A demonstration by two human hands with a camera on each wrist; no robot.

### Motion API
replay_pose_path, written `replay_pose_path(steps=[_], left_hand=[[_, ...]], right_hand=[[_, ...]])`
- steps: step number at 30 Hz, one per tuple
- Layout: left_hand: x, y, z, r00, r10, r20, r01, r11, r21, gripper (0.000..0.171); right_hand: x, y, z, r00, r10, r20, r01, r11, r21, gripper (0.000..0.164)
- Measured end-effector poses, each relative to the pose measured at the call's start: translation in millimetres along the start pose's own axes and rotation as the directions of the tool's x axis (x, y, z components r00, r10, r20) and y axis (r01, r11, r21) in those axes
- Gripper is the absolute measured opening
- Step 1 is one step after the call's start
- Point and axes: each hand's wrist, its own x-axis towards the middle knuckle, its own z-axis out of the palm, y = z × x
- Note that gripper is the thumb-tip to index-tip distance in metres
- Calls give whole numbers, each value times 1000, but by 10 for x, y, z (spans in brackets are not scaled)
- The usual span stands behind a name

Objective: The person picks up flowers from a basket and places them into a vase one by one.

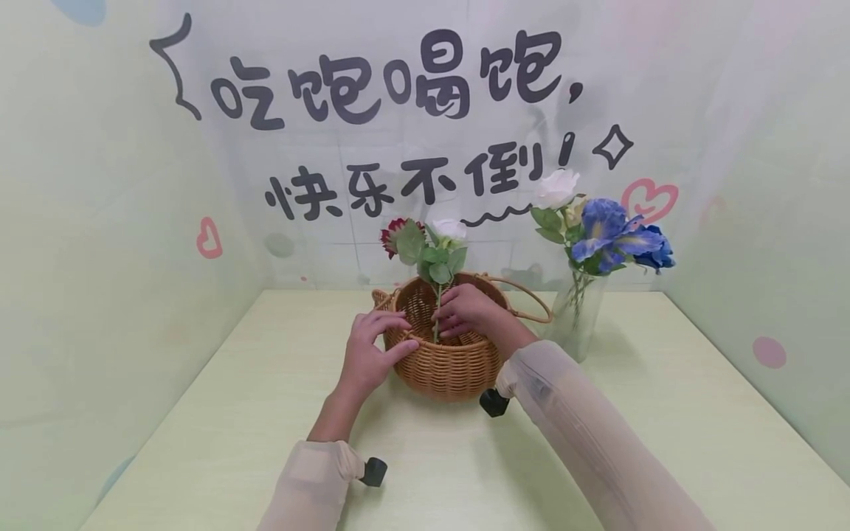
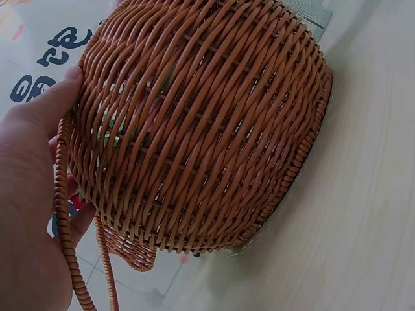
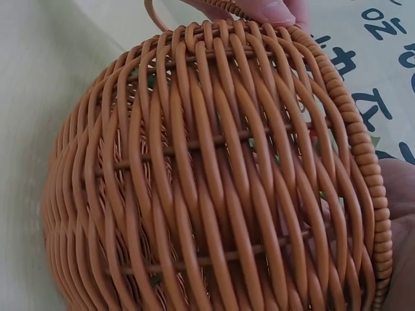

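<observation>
Here on the bench (image 1: 252,398), the left hand (image 1: 368,352) has fingers clamped on the left rim of the basket (image 1: 451,372). A red flower (image 1: 392,237) tops that side, stem hidden. Inside the basket, the right hand's (image 1: 473,310) fingers look pinched round the white rose's (image 1: 449,230) stem: placing it, I'd judge; settling, then release, seems called for. Right of the basket, the vase (image 1: 591,324) holds blue blooms (image 1: 603,228) and a pale rose (image 1: 556,188).

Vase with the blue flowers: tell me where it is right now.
In the head view, the vase stands on the table to the right of the wicker basket, just beyond the right sleeve.
</observation>
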Motion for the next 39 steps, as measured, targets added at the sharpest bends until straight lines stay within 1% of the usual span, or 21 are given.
replay_pose_path(steps=[3, 8, 10, 14, 18, 23, 27, 31, 39], left_hand=[[2, -7, -1, 1000, 6, -3, -6, 1000, -6, 27], [1, -21, 4, 1000, 17, -4, -17, 1000, -1, 28], [-2, -22, 7, 1000, 19, -5, -19, 1000, 2, 28], [-7, -20, 9, 1000, 23, -7, -23, 1000, 3, 27], [-6, -17, 11, 1000, 25, -9, -25, 1000, 1, 25], [-1, -16, 5, 1000, 25, -10, -25, 1000, -4, 25], [2, -13, -1, 1000, 21, -8, -21, 1000, -5, 26], [3, -14, -1, 1000, 14, -3, -14, 1000, -5, 29], [-3, -5, -1, 1000, 24, -11, -24, 1000, 3, 28]], right_hand=[[5, 0, -1, 1000, -1, -13, 1, 1000, 12, 32], [18, 15, -17, 999, -26, -45, 30, 995, 93, 22], [16, 18, -18, 998, -43, -54, 49, 991, 125, 21], [7, 15, -17, 992, -87, -87, 100, 984, 151, 27], [0, 5, -16, 981, -147, -128, 167, 972, 163, 33], [11, -2, -21, 968, -198, -153, 224, 959, 172, 34], [14, -2, -23, 958, -237, -163, 265, 948, 177, 31], [3, -6, -22, 953, -251, -170, 281, 940, 191, 27], [-14, -18, -10, 951, -252, -180, 289, 931, 224, 26]])
